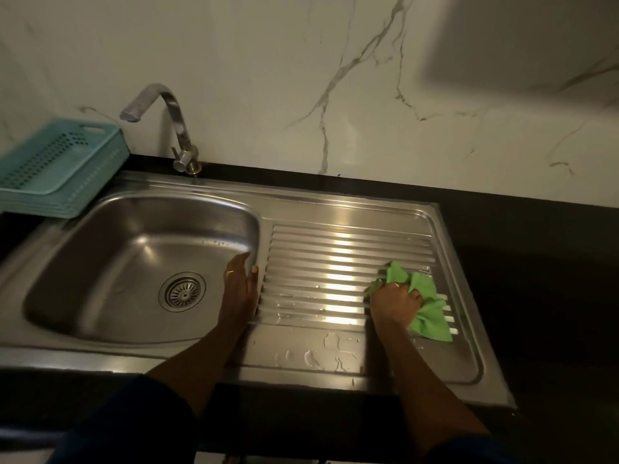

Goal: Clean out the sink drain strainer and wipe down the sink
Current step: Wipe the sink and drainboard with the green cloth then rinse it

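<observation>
Head view: the right hand (pixel 397 301) is bunched tight round a green cloth (pixel 432 319), pressing it onto the ribbed draining board (pixel 335 249) at about 4 o'clock from centre. The left hand (pixel 239 283) lies with its fingers fairly straight over the rim between board and sink (pixel 134 236). The drain strainer (pixel 182 292) sits seated in the basin floor at 8 o'clock. Water beads (pixel 331 354) lie on the board's front lip at 6 o'clock. The cloth looks soft, light and limp, best held wadded in the palm. The strainer looks rigid, probably wet and slippery, so lift it by its centre knob.
</observation>
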